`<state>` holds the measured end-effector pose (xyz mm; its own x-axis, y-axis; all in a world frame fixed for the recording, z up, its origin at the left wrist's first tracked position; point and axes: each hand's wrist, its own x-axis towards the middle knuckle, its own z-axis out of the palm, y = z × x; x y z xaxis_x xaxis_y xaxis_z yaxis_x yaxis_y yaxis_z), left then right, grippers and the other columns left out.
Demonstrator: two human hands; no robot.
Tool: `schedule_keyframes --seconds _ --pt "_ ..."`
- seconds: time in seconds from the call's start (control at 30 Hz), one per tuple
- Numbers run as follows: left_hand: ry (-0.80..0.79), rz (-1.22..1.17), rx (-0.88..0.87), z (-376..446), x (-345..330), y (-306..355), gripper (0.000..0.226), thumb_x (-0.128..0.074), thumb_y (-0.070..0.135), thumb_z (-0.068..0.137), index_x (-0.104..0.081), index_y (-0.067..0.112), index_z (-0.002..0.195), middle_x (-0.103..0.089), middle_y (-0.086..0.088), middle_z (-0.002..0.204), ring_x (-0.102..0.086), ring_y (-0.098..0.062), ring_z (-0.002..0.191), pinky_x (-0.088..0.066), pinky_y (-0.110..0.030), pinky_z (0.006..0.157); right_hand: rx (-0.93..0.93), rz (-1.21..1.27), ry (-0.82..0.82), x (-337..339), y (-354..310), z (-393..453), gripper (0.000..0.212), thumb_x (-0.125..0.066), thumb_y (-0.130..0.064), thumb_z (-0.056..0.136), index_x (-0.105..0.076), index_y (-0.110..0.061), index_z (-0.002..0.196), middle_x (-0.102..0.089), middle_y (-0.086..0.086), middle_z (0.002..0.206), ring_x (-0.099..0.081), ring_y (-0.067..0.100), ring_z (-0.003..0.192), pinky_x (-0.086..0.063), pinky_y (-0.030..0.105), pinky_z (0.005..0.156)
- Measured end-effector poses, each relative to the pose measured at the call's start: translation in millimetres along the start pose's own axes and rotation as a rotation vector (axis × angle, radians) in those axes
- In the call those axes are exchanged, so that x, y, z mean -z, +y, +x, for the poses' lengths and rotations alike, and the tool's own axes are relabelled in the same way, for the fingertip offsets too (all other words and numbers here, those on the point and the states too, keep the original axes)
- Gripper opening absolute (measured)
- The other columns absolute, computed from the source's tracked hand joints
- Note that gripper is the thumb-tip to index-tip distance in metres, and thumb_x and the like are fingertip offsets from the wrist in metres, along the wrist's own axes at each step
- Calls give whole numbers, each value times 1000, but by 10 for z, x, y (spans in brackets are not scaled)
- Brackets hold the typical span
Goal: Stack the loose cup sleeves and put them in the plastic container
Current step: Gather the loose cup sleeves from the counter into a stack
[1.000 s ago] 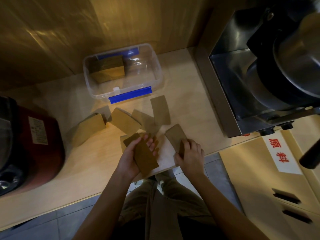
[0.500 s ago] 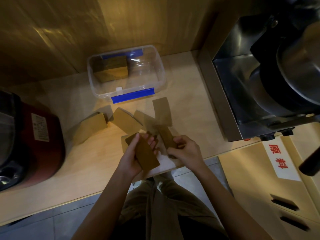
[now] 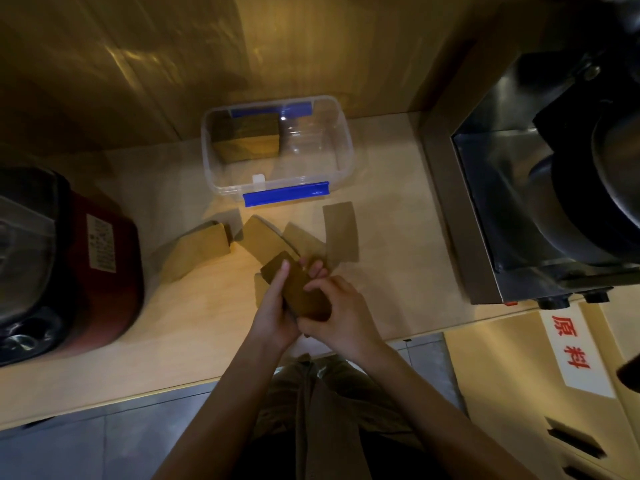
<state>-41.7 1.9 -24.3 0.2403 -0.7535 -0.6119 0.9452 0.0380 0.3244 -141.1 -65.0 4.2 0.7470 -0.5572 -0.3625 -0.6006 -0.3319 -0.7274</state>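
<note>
left hand (image 3: 273,315): wrapped around the near end of a small stack of sleeves (image 3: 298,289), thumb lying along its left edge, fingertips showing past its right edge.
right hand (image 3: 337,313): closed over the right side and near end of the same stack, fingers curled on top; the two hands touch at the stack's near end.
stack count: cannot tell how many sleeves are in it; the edges blur together.
just beyond the fingers: two loose sleeves (image 3: 266,239) lying flat and overlapping, partly under the held stack.
beyond and right of the fingers: one flat sleeve (image 3: 341,233), lying lengthwise away from the person.
left of the fingers: one sleeve puffed open (image 3: 195,249), resting on its side.
under the left hand: one more flat sleeve (image 3: 260,291), mostly hidden by the hand.
loose sleeves on the surface: five that can be counted.
farther out: one clear plastic container (image 3: 277,148) with two blue clips, lid off, near the back wall; one bundle of sleeves (image 3: 247,138) stands in its left half, right half bare.
surface: light wooden counter (image 3: 388,237), lit warmly from above.
far left: one dark red appliance (image 3: 69,261) with a label.
far right: one steel machine (image 3: 540,174) holding a round dark vessel.
room: wood panel wall (image 3: 138,64) behind, grey tile floor below, a cabinet with a red-lettered label (image 3: 571,351) at lower right.
</note>
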Motion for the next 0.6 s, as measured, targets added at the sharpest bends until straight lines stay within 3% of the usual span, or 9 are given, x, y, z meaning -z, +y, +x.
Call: schedule_keyframes --seconds 0.1,0.27,0.37,0.43,0.47,0.53,0.6 --pt "22 39 -8 18 0 16 46 -71 41 63 -61 16 101 -70 -4 98 -64 -17 100 -52 -35 91 32 -39 -70 26 32 62 49 -69 -34 71 -51 -20 114 -51 7 123 -49 22 107 -47 38 88" --pt "128 144 28 95 39 92 20 -60 21 78 -62 17 97 -69 -1 85 -66 -13 84 -56 -30 76 68 -96 -214 82 106 196 45 -65 -42 76 -54 -23 115 -49 5 125 -45 19 113 -45 36 94" --pt "142 111 48 127 104 159 25 -65 23 74 -59 16 97 -66 -3 85 -65 -16 82 -53 -35 82 -4 113 -278 223 128 341 23 -62 -33 83 -65 -19 102 -60 1 108 -56 13 99 -48 32 88" --pt "152 42 71 131 110 171 19 -68 23 72 -65 15 89 -68 -3 81 -65 -17 80 -52 -38 84 -63 216 -148 291 177 479 15 -58 -24 87 -67 -16 96 -67 4 97 -61 14 90 -51 33 83" --pt "148 -1 80 124 90 171 14 -68 23 71 -68 15 82 -69 -3 78 -66 -17 77 -52 -37 82 -67 134 -33 301 238 570 17 -56 -22 88 -66 -14 99 -66 8 100 -60 19 94 -50 35 84" --pt "148 -38 86 115 69 165 10 -68 22 68 -72 16 75 -71 -4 75 -66 -17 75 -54 -36 78 -66 -163 131 289 368 753 30 -54 -23 88 -57 -14 116 -57 14 119 -50 28 111 -43 39 94" --pt "164 -43 102 119 80 157 12 -69 23 67 -72 16 76 -71 -5 78 -67 -18 77 -54 -36 77 -102 -373 137 235 446 886 49 -52 -31 87 -40 -17 133 -40 18 138 -35 34 125 -33 43 103"
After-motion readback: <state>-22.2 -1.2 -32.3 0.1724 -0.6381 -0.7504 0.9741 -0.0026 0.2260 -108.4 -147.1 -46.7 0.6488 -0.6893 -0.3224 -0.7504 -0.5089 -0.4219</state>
